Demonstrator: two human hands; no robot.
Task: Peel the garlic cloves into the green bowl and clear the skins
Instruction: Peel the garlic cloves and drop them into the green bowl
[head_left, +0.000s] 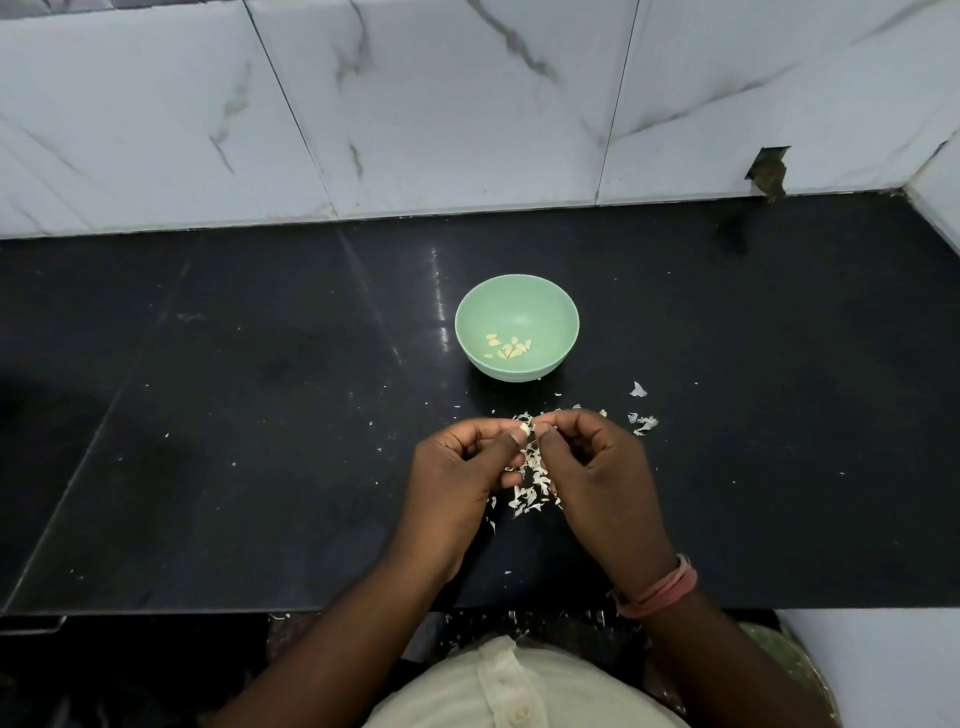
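A black stone counter (260, 415) runs along a wall of white marble-patterned tiles (415, 104), seen from above by a camera on the person's head. In the middle of the counter stands a small green bowl (561, 301). At its bottom lies a little heap of peeled garlic cloves (509, 347), pale yellow, about a dozen at a guess.

Nearer the viewer, just in front of the bowl, both hands meet above the counter. The left hand (457, 467) and the right hand (592, 462) have their fingers curled, and their fingertips come together on one small garlic clove (525, 428), pinched between them. It shows as a whitish speck between the thumbnails; whether any skin is on it is too small to tell. A pink band (660, 590) sits on the right wrist.

Under and around the hands the counter is strewn with papery white garlic skins (530, 493), thickest directly below the fingers, with a few loose pieces (643, 422) off to the right and tiny flecks scattered wider. More flakes lie past the counter's near edge, above the person's pale buttoned shirt (509, 686).

By the look of it, the peeling is well along: several cloves are in the bowl and one is in hand. No unpeeled cloves can be seen waiting on the counter. The skins have not yet been cleared.
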